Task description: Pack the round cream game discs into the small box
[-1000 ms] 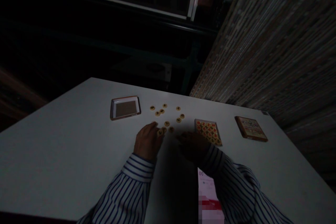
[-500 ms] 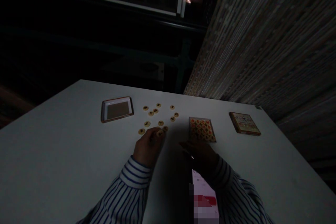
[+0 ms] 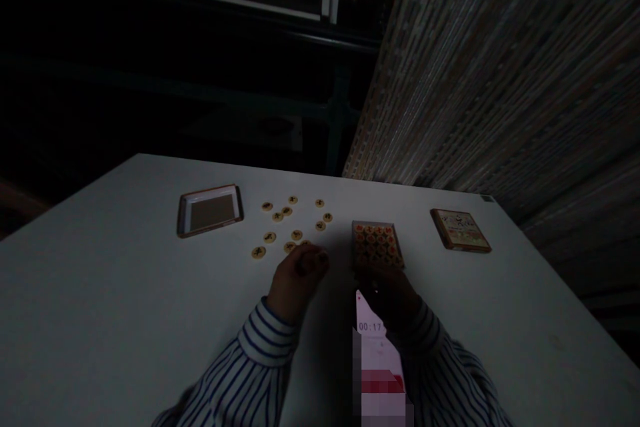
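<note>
My left hand (image 3: 296, 281) is closed in a pinch on a Chinese chess piece (image 3: 323, 257), a small pale disc with a dark mark. Loose pieces with dark characters, such as this disc (image 3: 269, 237), lie scattered beyond it. My right hand (image 3: 389, 290), in deep shadow, has its fingers drawn together at the near edge of an open box (image 3: 399, 247). Rows of pieces with red characters (image 3: 371, 239) fill much of that box. Whatever the right fingers hold, if anything, is too dark to make out. The box's near row is partly hidden by that hand.
A shallow brown-edged tray or lid (image 3: 210, 210) lies at the left, and a printed box or lid (image 3: 461, 230) at the right. Under my right forearm, a lit phone (image 3: 373, 310) shows a timer. A string curtain (image 3: 425, 100) hangs behind the white table (image 3: 125, 293).
My left hand has moved right and away from the loose pieces with the piece in its fingers. The right hand has reached forward to the box's near edge. The view has shifted slightly.
</note>
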### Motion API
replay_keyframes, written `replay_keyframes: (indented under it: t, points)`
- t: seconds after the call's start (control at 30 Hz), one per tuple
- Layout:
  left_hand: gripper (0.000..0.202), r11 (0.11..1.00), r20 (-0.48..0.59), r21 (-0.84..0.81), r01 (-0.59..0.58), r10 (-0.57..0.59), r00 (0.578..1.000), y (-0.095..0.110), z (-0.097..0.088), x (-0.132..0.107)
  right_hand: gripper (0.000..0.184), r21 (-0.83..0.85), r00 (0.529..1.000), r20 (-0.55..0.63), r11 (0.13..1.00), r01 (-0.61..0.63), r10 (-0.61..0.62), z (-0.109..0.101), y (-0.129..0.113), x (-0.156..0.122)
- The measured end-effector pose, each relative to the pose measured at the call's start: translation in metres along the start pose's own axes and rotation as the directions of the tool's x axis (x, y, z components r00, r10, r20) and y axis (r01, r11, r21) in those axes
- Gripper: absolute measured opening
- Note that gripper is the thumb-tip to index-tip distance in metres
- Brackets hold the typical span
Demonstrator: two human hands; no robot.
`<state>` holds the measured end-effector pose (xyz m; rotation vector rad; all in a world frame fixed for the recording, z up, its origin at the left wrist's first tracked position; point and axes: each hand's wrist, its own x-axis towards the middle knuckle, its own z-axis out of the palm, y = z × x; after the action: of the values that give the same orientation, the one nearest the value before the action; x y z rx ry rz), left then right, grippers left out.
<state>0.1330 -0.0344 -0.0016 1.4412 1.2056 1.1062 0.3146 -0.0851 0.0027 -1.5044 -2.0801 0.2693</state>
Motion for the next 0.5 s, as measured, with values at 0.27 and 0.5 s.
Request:
replay_keyframes:
  t: [0.27, 0.5]
  points:
    - [0.033, 0.959, 0.151, -0.224, 0.173, -0.142, 0.978, 0.004, 0.012, 0.005, 0.023, -0.051, 0.992, -0.130, 0.999, -0.009, 0.002, -0.002, 0.006, -0.001]
    - [0.031, 0.938, 0.224, -0.262, 0.228, -0.171, 0.959, 0.015, 0.029, 0.012, 0.022, -0.031, 0.981, -0.192, 0.999, -0.032, 0.025, -0.006, 0.012, -0.004]
